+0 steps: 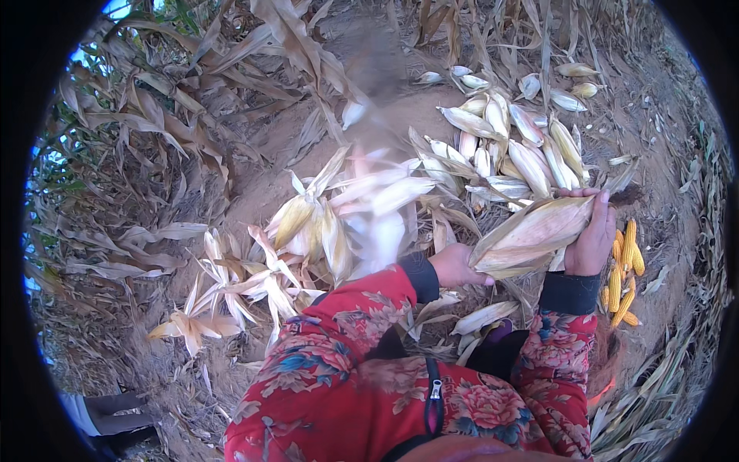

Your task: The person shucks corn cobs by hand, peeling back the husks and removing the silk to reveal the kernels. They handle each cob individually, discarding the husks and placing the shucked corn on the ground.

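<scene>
Between my two hands is an ear of corn in its dry husk [531,234], tilted up to the right. My left hand [458,267] grips its lower left end. Around the upper right end, my right hand [592,237] has its fingers wrapped. The husk covers the cob, so no kernels show on it. Just past my hands lies a pile of unhusked corn ears [525,156]. Several bare yellow corn cobs [620,283] lie on the soil to the right of my right hand.
Peeled-off husks [312,231] are heaped to the left, partly behind a blurred smear in the view. Dry corn stalks [173,104] stand at the upper left. One husked-over ear [484,317] lies near my shoe [499,331]. Another person's legs [115,413] show at the lower left.
</scene>
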Action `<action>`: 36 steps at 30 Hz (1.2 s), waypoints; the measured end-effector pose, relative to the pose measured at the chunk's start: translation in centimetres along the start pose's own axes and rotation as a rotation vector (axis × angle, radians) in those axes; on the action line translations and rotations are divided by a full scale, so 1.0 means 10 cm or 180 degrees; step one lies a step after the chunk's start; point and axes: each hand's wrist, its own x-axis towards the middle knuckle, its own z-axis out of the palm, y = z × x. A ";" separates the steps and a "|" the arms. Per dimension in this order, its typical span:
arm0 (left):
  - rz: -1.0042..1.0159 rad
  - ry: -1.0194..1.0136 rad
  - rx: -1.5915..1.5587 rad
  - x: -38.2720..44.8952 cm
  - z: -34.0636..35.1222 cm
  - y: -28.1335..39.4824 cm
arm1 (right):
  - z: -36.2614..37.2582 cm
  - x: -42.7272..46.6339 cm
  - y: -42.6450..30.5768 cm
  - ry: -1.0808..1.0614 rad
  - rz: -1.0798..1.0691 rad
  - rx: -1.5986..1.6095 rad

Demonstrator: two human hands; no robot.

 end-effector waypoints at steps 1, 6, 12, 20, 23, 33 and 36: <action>-0.0056 -0.0038 0.0194 0.01 0.03 -0.01 | -0.06 0.05 0.03 0.0008 0.0084 0.0084; 0.0089 -0.0269 0.1269 -0.06 0.07 0.09 | -0.34 0.24 0.26 -0.0060 0.0636 0.0486; 0.0475 -0.0140 0.1819 -0.14 0.18 0.08 | -0.66 0.38 0.66 0.0099 0.1138 0.0774; 0.1821 -0.0147 0.1013 -0.27 0.42 0.20 | -1.02 0.59 1.50 -0.0720 0.2746 0.0994; 0.1109 -0.0328 0.1691 -0.28 0.22 0.29 | -0.82 0.51 1.26 -0.0113 0.2256 0.1343; 0.0435 0.1018 0.1380 -0.22 -0.38 0.17 | -1.12 0.66 0.87 0.0628 0.0790 0.1188; 0.0444 0.1735 0.1078 -0.23 -0.68 -0.02 | -1.25 0.67 0.70 0.1180 0.0602 0.0400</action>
